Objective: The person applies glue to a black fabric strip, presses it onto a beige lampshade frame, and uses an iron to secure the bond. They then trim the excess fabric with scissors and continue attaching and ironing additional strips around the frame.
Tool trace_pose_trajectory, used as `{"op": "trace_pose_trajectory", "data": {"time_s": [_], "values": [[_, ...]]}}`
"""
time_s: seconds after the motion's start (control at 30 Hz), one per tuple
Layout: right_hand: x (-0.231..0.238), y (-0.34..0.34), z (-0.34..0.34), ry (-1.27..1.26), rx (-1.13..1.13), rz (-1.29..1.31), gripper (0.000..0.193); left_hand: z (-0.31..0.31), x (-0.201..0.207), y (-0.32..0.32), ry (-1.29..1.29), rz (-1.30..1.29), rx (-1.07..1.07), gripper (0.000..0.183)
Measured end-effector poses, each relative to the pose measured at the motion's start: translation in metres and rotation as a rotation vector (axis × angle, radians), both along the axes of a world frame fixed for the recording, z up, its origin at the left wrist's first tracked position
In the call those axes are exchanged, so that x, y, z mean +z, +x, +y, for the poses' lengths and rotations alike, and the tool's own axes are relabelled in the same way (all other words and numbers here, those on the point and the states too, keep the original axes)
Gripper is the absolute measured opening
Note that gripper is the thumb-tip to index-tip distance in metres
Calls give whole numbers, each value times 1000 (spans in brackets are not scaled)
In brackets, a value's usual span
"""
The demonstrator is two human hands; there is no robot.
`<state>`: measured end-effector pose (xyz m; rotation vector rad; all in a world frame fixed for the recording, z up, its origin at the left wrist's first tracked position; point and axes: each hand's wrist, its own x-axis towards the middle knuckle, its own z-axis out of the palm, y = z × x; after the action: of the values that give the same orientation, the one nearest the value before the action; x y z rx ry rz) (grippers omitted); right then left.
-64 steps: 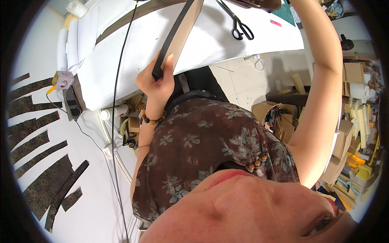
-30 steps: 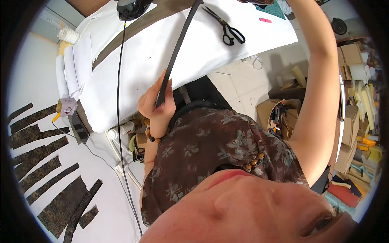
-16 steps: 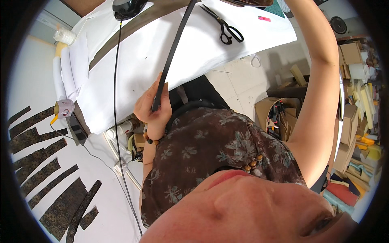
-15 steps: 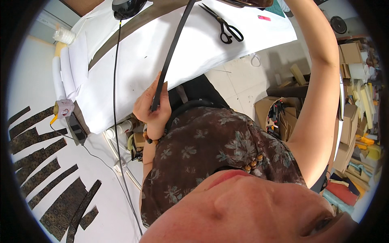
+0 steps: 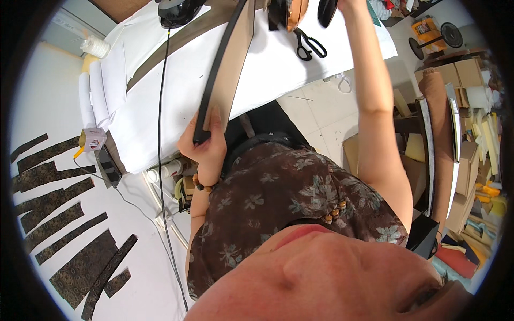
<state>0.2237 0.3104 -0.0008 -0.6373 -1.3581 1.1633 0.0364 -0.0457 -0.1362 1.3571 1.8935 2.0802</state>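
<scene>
My left hand [image 5: 206,142] is closed on the lower end of a thin panel [image 5: 231,69] with a black edge and a beige face. It stands tilted, running up past the top of the view. At the top edge my right hand [image 5: 350,6] is cut off, its fingers mostly out of view. Right next to it is a dark, elongated, rounded piece [image 5: 327,12]; whether the hand grips it I cannot tell. A shiny orange-brown and black object [image 5: 293,13] is to its left, partly covering black-handled scissors [image 5: 310,45] on the white-covered table [image 5: 160,101].
A black rounded device [image 5: 181,12] at the back left trails a black cord [image 5: 160,107] across the table edge. Dark patterned fabric pieces [image 5: 85,267] lie on the white surface at left. White rolls [image 5: 93,99] stand near the corner. Cardboard boxes [image 5: 463,166] are piled at right.
The panel has turned, so its beige face now shows beside the black edge. My right forearm has swung left. The orange-brown object has moved left and now covers the scissor blades.
</scene>
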Motion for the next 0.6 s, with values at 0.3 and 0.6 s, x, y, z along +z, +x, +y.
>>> {"op": "trace_pose_trajectory", "data": {"time_s": [0.3,0.6], "values": [[-77,18,-40,-497,145,252,41,12,31,-34,-65,-32,-875,101],[-87,-7,-85,-600,334,201,53,281,-36,-105,85,-657,-467,59]]}}
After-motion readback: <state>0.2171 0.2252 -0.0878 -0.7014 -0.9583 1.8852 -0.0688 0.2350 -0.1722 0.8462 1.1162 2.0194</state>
